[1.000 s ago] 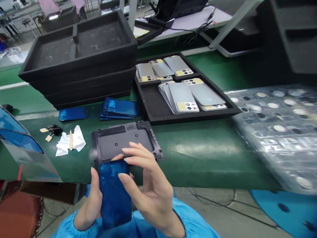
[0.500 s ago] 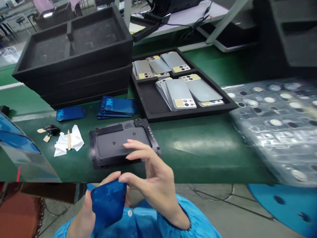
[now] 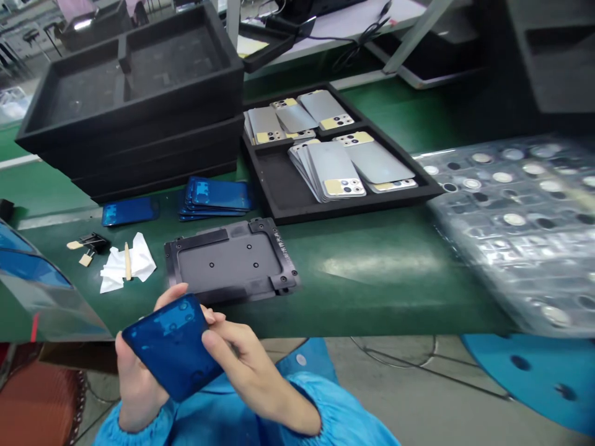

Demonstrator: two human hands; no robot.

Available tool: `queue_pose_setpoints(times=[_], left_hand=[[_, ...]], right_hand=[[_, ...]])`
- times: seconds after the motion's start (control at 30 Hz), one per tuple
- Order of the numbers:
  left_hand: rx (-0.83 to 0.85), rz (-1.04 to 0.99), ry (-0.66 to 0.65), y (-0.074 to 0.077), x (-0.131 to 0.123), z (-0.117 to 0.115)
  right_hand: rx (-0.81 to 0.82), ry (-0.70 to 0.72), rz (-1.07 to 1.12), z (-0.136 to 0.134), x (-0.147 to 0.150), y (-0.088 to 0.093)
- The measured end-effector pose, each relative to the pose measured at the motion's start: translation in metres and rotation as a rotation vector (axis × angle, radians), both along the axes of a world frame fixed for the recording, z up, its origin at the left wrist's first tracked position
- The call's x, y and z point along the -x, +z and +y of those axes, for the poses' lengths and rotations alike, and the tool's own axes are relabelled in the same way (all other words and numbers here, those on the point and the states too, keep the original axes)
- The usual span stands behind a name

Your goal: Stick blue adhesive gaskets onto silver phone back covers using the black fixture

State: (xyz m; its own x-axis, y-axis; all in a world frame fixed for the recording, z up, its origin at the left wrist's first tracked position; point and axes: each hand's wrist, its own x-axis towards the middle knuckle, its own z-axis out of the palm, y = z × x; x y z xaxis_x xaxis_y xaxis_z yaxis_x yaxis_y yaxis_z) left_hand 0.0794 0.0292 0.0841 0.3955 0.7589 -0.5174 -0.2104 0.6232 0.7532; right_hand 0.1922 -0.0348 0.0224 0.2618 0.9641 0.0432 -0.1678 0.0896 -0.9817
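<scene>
Since the earlier frame, your hands have swung the glossy blue rectangular panel (image 3: pixel 171 347) left and tipped it flatter, so it now sits diagonally over the near edge of the green tabletop (image 3: pixel 372 279). Both hands are clamped on it: your left hand (image 3: pixel 137 384) cradles it from below, with its fingers curling over the far edge, and your right hand (image 3: pixel 253 365) pinches its right edge, thumb on the face. Your light blue cuffed sleeves (image 3: pixel 307 406) show nearest you.

Just beyond the panel lies a black metal rectangular jig plate (image 3: pixel 230 260). To its left are crumpled white wipes (image 3: pixel 139 260) with a slim wooden stick (image 3: pixel 127 261) on them, then a small black clip (image 3: pixel 90 242). Farther on lie a single blue panel (image 3: pixel 130 212) and a small stack of blue panels (image 3: pixel 214 198). Beyond them, a black foam tray (image 3: pixel 263 179) holds silver-and-gold phone backs (image 3: pixel 335 170). Stacked black foam trays (image 3: pixel 139 148) stand far left, and a clear plastic blister sheet of round lenses (image 3: pixel 511 220) lies right.
</scene>
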Motion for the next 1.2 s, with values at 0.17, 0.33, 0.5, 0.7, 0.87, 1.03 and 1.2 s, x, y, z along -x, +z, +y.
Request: queue_pose_setpoints(times=[0.17, 0.33, 0.5, 0.7, 0.87, 1.03, 1.2], left_hand=[[-0.083, 0.008, 0.119, -0.019, 0.004, 0.006], [-0.197, 0.014, 0.275, -0.009, 0.001, 0.017], [-0.258, -0.113, 0.482, 0.005, -0.003, 0.038], [-0.388, -0.04, 0.624, -0.005, -0.028, 0.026], [-0.403, -0.078, 0.654, -0.015, -0.034, 0.011], [-0.348, -0.059, 0.745, -0.002, -0.031, 0.018], [-0.38, -0.169, 0.672, 0.013, -0.013, 0.036]], right_hand=[[-0.003, -0.027, 0.035, 0.008, 0.011, -0.001], [-0.016, 0.066, -0.019, -0.007, 0.004, 0.0], [0.112, 0.256, 0.104, -0.026, 0.008, -0.011], [0.148, 0.256, 0.402, -0.015, 0.04, -0.018], [0.16, 0.244, 0.529, 0.0, 0.047, -0.016], [0.133, 0.229, 0.503, -0.005, 0.045, -0.018], [0.097, 0.163, 0.405, -0.017, 0.03, -0.025]])
